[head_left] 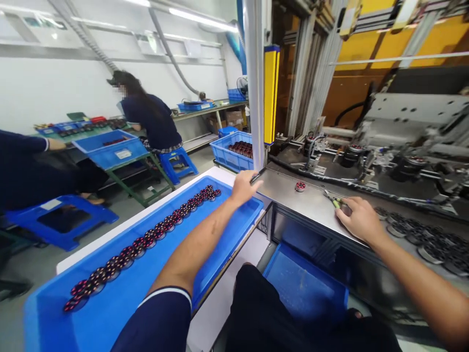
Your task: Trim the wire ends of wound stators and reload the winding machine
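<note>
My left hand (244,188) is closed round a small dark stick-like object (255,178), too small to name, above the blue tray's far right corner. In my right hand (357,217) are pliers with green handles (337,201), held over the metal worktop (282,183). Between both hands a single red and silver round motor part (300,186) lies on that worktop. Rows of similar dark red round parts (157,232) run lengthwise through the blue tray (216,264). Grey and black round parts (414,230) stand at the right, beside my right forearm.
Behind the worktop is a machine with several fixtures (353,154), edged by a black cable. A yellow guard bar (271,95) hangs beside a white post (254,83). A blue bin (304,278) sits below. Two co-workers (146,112) sit at the left near blue crates (113,151).
</note>
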The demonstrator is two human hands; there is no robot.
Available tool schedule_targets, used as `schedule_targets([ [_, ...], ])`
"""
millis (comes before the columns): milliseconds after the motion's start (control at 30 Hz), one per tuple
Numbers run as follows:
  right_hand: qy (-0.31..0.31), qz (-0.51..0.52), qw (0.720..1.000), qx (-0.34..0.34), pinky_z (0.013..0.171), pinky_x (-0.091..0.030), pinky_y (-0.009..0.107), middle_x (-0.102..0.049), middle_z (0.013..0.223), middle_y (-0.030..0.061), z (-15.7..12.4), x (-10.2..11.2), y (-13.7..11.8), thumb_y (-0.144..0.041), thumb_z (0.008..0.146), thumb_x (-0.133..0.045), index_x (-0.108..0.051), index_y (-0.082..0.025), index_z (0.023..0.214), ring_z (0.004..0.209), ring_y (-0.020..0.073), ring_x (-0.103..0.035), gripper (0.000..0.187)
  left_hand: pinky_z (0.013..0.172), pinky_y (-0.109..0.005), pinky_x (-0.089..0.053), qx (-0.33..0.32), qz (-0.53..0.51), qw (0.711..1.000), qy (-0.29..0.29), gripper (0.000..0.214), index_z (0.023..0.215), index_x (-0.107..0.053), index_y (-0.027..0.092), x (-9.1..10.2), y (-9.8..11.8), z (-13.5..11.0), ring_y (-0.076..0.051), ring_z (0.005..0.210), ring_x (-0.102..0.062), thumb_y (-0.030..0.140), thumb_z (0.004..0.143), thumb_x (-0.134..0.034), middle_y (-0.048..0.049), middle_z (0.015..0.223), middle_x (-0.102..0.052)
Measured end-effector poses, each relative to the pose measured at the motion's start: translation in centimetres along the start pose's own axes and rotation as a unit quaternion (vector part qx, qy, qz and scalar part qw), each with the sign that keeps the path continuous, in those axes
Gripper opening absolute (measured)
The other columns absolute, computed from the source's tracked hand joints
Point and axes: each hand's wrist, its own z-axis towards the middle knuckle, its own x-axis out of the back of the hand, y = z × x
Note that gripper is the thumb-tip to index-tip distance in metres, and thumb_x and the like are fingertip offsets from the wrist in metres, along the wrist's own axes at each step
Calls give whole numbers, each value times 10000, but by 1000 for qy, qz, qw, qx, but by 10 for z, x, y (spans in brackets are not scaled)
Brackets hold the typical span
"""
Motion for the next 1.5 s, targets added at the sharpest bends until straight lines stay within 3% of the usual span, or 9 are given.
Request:
schedule_targets([
  [333, 34, 94, 994, -33, 887, -449, 360, -706, 1027, 146, -9, 10, -15, -301, 797, -608, -736, -142, 967, 954, 268, -613, 266, 881, -428, -573, -161, -180, 940, -242, 336, 1237, -595, 177, -73, 102, 32, -216, 1043, -646, 357, 953, -592, -102, 1246, -626],
  [533, 12, 125, 992, 3, 946, -459, 387, -703, 1048, 149, -6, 25, -16, -272, 797, -607, -719, -142, 1018, 1005, 273, -615, 280, 809, -392, -588, -104, -332, 921, -176, 336, 1206, -598, 148, -70, 128, 8, -194, 940, -668, 331, 927, -636, -87, 1140, -659],
  [733, 58, 286, 956, -1, 974, -463, 438, -651, 1139, 174, -44, 66, -48, -419, 906, -518, -644, -146, 1056, 1088, 288, -598, 336, 927, -325, -553, -86, -374, 922, -57, 652, 1329, -516, 205, -30, 162, -108, -178, 1043, -672, 138, 742, -790, -89, 1171, -691],
  [833, 3, 416, 909, 26, 739, -514, 328, -641, 830, 49, -106, 91, -79, -445, 995, -402, -616, -205, 928, 766, 184, -618, 328, 858, -290, -576, -197, -362, 910, 32, 677, 1334, -539, 223, -10, 180, -177, -160, 964, -683, 134, 726, -824, -78, 1128, -705],
  [967, -78, 671, 737, -19, 614, -412, 273, -539, 696, -1, -176, 118, -112, -449, 950, -570, -611, -205, 787, 659, 141, -497, 296, 794, -260, -593, -293, -362, 883, 58, 705, 1374, -515, 188, 2, 200, -227, -160, 944, -670, 89, 741, -809, -94, 1086, -704],
  [1167, -160, 794, 569, -139, 515, -345, 232, -470, 584, -26, -196, 141, -109, -354, 897, -670, -578, -178, 661, 537, 92, -400, 309, 822, -257, -585, -239, -448, 862, -17, 688, 1374, -511, 222, -8, 219, -246, -148, 915, -681, 128, 760, -809, -71, 1071, -713],
  [1267, -241, 846, 472, -68, 424, -269, 214, -413, 543, -44, -206, 138, -82, -387, 860, -683, -557, -186, 621, 443, 69, -324, 336, 827, -264, -585, -171, -548, 814, -94, 741, 1390, -481, 251, -13, 224, -252, -157, 934, -690, 165, 744, -833, -66, 1075, -711],
  [1367, -306, 828, 469, 32, 438, -330, 229, -469, 496, -18, -222, 124, -65, -410, 832, -697, -592, -194, 584, 432, 90, -417, 345, 835, -269, -583, -147, -591, 785, -118, 762, 1378, -492, 271, -15, 226, -254, -163, 956, -683, 139, 717, -848, -58, 1075, -704],
  [1500, -260, 827, 482, -128, 463, -417, 227, -650, 618, 24, -234, 111, -89, -460, 720, -824, -724, -187, 813, 490, 114, -540, 306, 848, -270, -581, -169, -550, 814, -83, 757, 1379, -511, 291, -21, 226, -254, -148, 930, -672, 77, 722, -820, -42, 1080, -693],
])
